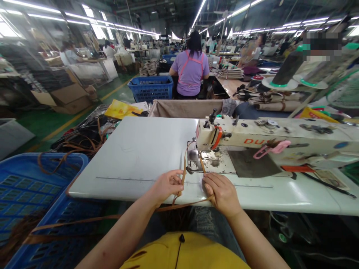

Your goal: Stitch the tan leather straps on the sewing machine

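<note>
Big sewing floor here, long rows of overhead lights and workstations running way back, green floor with yellow lines. Straight ahead a co-worker in a lilac shirt and pink apron sits with their back to the camera, just past a blue basket and a canvas-lined bin.

Up close is a wide white table with an industrial sewing machine built into it on the right side. A blue plastic crate sits off to the left of the table, and a pile of dark and tan straps lies on the far side of that crate, up against the table edge.

The tan leather strap runs from right by the machine's presser foot down across the table, then droops off the front edge and over the crate. The left hand is clenched around it, pinching it between fingers and thumb. The right hand is just beside the left, fingers curled down over the strap near the machine end, holding it against the table. Neither hand is touching the machine, and a little pink clip hangs on the machine's front.
</note>
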`<state>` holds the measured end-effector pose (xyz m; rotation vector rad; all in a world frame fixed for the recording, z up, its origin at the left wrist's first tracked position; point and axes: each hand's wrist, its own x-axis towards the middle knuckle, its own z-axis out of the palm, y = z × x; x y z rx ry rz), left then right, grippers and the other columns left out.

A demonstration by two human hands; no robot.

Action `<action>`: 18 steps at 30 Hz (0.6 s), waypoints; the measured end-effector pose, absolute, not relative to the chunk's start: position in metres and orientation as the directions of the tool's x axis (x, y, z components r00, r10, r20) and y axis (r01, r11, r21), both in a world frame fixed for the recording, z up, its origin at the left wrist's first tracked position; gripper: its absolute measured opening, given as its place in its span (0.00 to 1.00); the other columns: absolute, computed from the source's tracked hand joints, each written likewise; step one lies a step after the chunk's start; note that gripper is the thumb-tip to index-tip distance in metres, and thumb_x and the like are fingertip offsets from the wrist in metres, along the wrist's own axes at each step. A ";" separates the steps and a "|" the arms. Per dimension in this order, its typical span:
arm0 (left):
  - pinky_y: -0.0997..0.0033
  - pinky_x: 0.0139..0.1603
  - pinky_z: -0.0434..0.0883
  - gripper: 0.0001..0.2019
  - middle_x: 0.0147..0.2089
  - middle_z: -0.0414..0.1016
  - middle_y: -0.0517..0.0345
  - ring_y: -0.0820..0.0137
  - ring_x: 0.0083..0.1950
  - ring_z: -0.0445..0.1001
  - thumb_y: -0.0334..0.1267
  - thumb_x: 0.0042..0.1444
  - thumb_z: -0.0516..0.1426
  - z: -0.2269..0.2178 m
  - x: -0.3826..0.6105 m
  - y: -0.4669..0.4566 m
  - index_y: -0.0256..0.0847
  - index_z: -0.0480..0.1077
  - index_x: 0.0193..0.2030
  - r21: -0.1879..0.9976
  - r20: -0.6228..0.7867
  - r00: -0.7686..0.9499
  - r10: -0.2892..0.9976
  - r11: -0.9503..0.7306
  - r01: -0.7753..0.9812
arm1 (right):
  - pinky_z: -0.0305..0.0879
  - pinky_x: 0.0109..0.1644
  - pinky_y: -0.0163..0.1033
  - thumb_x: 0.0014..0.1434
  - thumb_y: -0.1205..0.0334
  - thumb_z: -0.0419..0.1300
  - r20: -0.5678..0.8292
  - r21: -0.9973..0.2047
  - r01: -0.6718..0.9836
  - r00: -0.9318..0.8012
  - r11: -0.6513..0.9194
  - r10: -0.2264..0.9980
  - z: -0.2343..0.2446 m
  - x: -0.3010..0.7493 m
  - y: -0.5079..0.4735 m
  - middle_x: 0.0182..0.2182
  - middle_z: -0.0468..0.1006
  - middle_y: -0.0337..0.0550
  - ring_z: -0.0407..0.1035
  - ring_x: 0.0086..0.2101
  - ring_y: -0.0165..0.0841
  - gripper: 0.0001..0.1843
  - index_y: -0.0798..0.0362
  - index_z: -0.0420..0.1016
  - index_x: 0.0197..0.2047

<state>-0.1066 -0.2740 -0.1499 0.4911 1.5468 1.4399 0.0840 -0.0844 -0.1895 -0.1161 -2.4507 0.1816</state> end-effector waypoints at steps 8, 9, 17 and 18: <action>0.64 0.36 0.79 0.52 0.35 0.74 0.64 0.71 0.32 0.75 0.36 0.41 0.75 -0.145 -0.104 -0.279 0.45 0.62 0.74 0.914 -0.372 -0.426 0.825 0.244 -0.325 | 0.75 0.58 0.51 0.76 0.59 0.53 0.625 -0.147 0.050 -0.769 0.988 0.132 -0.186 0.083 -0.087 0.51 0.85 0.50 0.78 0.50 0.43 0.17 0.53 0.83 0.52; 0.65 0.35 0.78 0.53 0.35 0.74 0.64 0.71 0.32 0.75 0.36 0.41 0.74 -0.146 -0.103 -0.279 0.45 0.59 0.76 0.916 -0.367 -0.418 0.831 0.244 -0.319 | 0.75 0.58 0.51 0.76 0.59 0.53 0.626 -0.152 0.051 -0.768 0.987 0.136 -0.186 0.083 -0.087 0.50 0.85 0.50 0.78 0.50 0.42 0.17 0.53 0.83 0.52; 0.65 0.43 0.75 0.49 0.38 0.76 0.61 0.66 0.40 0.76 0.34 0.45 0.66 -0.126 -0.108 -0.287 0.45 0.59 0.77 0.933 -0.344 -0.313 0.885 0.359 -0.009 | 0.74 0.58 0.50 0.75 0.59 0.53 0.641 -0.140 0.049 -0.757 0.989 0.128 -0.188 0.083 -0.085 0.50 0.85 0.50 0.78 0.50 0.42 0.16 0.53 0.83 0.51; 0.65 0.49 0.74 0.42 0.42 0.79 0.59 0.64 0.44 0.78 0.34 0.47 0.66 -0.110 -0.114 -0.294 0.47 0.67 0.73 0.914 -0.349 -0.222 0.910 0.384 0.135 | 0.74 0.58 0.50 0.75 0.59 0.53 0.642 -0.143 0.050 -0.756 0.988 0.131 -0.188 0.082 -0.085 0.50 0.85 0.50 0.77 0.50 0.42 0.17 0.53 0.83 0.52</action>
